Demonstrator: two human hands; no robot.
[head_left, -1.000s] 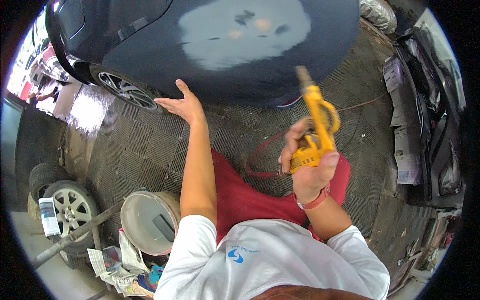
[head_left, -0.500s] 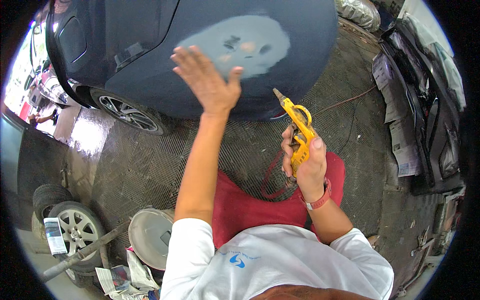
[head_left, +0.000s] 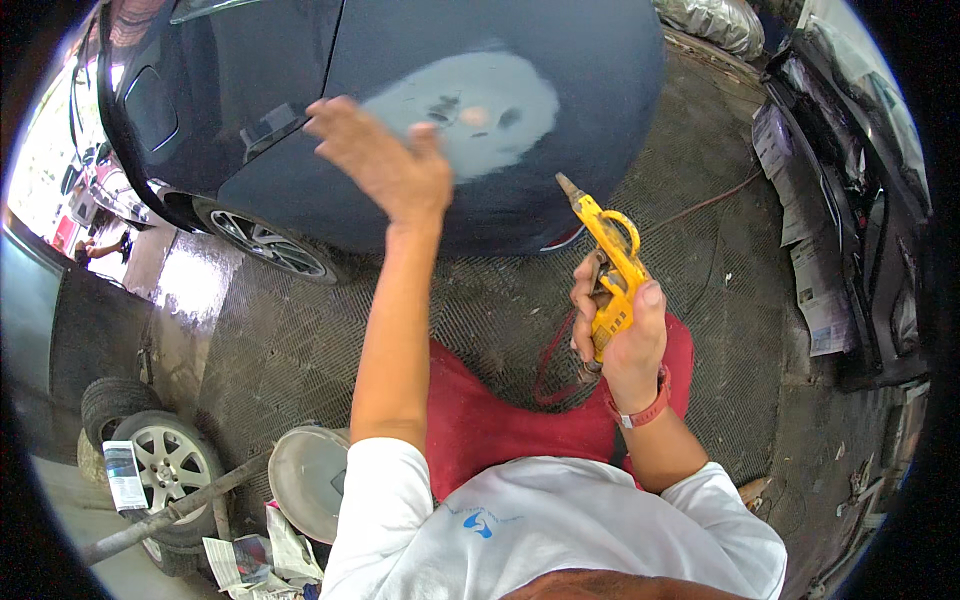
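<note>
Head view, and the left hand (head_left: 388, 172) is spread open, thumb out, slightly blurred, seen across the left edge of the pale grey patch (head_left: 510, 100) on the dark car (head_left: 605, 90); touching or not, I cannot tell! Over right, the right hand (head_left: 628, 345) wraps the yellow air gun (head_left: 622, 268), nozzle (head_left: 568, 187) angled up toward the car.

- My left hand (head_left: 398, 175), held out flat, is over the dark car panel (head_left: 605, 95) by its grey patch (head_left: 522, 90); contact unclear.
- My right hand (head_left: 634, 345) grips a yellow air gun (head_left: 617, 258), nozzle (head_left: 567, 186) toward the panel.
- A pale bucket (head_left: 300, 475) stands near my left sleeve (head_left: 385, 490).
</note>
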